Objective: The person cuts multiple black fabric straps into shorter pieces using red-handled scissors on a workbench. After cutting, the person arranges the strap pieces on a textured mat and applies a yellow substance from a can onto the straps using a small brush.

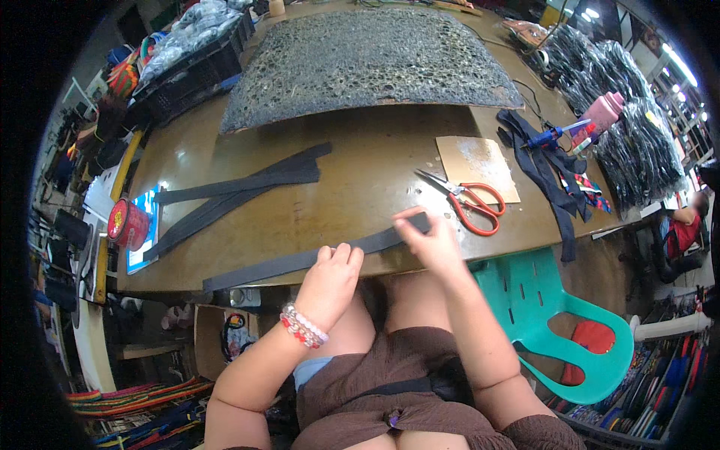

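Note:
A long dark grey fabric strip (277,265) lies slantwise along the near edge of the table. My left hand (330,277) has its fingers curled down onto the middle of this strip. At the strip's right end, my right hand (429,238) pinches it between thumb and fingers, where a darker piece shows. Scissors with orange handles (476,210) lie just beyond my right hand, blades slightly apart, partly over a square of tan cardboard (476,161). More dark strips (247,180) rest crossed on the table at the left.
A rough, pitted grey board (375,60) covers the table's far part. At left stand a red tub (127,223) and a black crate (195,75) of wrapped goods. Rightward are a blue glue gun (547,136), a pink bottle (602,112), plastic-wrapped bundles (641,142) and a green chair (555,307).

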Available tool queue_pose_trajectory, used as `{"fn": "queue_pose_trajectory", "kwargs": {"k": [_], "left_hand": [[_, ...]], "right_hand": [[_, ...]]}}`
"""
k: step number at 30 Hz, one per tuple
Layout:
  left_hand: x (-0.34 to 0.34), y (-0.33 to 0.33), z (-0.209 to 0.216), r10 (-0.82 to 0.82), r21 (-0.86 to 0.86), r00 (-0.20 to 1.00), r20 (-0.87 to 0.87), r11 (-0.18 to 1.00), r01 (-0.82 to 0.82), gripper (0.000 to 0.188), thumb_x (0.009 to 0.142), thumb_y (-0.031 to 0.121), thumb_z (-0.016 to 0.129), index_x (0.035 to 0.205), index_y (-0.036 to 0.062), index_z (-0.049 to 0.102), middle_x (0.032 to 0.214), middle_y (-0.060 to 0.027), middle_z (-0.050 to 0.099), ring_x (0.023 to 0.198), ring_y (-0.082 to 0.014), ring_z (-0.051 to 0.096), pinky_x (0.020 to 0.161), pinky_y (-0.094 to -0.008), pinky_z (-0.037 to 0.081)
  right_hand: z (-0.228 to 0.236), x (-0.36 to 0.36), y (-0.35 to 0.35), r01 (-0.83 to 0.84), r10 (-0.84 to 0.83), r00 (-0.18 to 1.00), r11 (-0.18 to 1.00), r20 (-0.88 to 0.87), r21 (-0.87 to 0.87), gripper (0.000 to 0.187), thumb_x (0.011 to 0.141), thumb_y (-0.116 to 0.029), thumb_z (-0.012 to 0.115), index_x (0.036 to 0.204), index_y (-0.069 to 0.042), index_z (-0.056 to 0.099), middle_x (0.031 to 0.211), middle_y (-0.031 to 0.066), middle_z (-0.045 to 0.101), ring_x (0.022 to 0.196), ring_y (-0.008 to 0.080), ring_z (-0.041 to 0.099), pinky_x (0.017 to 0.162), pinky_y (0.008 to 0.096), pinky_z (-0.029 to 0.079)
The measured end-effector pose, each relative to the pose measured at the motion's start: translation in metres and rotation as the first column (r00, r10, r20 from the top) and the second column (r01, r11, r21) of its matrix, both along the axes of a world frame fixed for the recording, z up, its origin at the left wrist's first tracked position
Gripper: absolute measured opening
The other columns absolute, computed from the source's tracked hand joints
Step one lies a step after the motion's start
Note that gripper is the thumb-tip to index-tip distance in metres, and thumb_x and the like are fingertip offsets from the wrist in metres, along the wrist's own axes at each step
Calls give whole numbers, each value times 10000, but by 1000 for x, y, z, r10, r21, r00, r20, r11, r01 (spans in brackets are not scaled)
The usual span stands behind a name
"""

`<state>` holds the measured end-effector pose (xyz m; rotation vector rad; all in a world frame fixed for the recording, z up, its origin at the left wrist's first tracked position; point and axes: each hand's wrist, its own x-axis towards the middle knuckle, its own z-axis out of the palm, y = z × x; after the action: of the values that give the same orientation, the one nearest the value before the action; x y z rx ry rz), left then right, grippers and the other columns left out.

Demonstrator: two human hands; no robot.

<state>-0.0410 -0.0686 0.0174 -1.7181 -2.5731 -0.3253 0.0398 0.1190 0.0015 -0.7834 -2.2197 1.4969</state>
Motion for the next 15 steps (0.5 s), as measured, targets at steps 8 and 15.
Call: {"fn": "queue_pose_trajectory", "kwargs": {"k": [8,15], "left_hand": [[1,3,2,26,-89,1000,-4,996,-26,552,799,10,533,1331,157,535,999,-134,529,865,-318,536,740,-367,545],[-1,1,2,12,-97,1000,-23,995,-15,551,799,16,536,1330,163,537,996,-135,532,857,-314,543,725,-367,548]], "right_hand": [[1,21,31,-3,-11,998,976,61,218,133,828,-104,702,910,-3,675,663,79,625,584,116,573,568,283,475],[-6,22,29,-13,-9,998,936,63,352,130,791,-105,734,872,-17,684,724,118,613,600,203,584,597,315,488]]}}
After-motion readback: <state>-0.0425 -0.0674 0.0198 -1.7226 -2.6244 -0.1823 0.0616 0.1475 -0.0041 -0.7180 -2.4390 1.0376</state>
